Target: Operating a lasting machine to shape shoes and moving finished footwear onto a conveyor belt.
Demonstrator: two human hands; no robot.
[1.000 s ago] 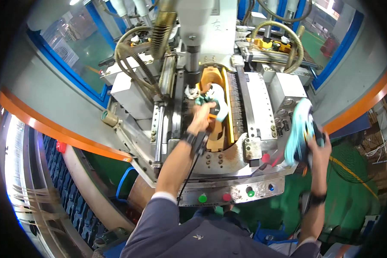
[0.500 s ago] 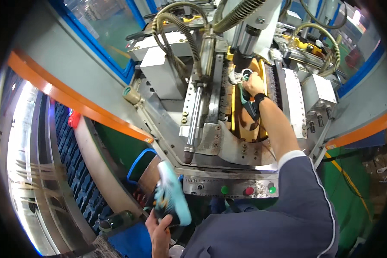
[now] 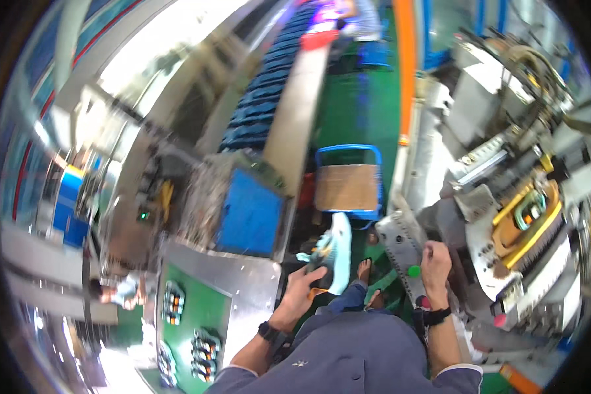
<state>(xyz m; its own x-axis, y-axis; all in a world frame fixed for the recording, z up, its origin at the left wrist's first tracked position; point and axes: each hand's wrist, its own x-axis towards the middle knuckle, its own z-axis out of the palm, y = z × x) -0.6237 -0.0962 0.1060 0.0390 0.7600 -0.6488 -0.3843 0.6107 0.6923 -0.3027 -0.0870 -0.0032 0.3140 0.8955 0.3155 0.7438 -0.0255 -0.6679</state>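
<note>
Head view: left hand point(image 3: 300, 291) fingers clamp the pale blue shoe point(image 3: 333, 251), best kept firmly pinched, while right hand point(image 3: 435, 261) fingers curl together on the machine's control panel point(image 3: 400, 244).

The left hand point(image 3: 303, 289) grips a light-blue shoe point(image 3: 333, 253), held upright above the person's lap beside a metal table point(image 3: 240, 289) that bears a green mat point(image 3: 187, 322). The right hand point(image 3: 435, 259) rests on the control panel point(image 3: 400, 243) of the machine point(image 3: 525, 217), its fingers close to a green button point(image 3: 414, 270). Ahead on the green floor stands a blue cart point(image 3: 348, 187) carrying a cardboard box, with a blue-topped box point(image 3: 249, 213) to its left.
</note>
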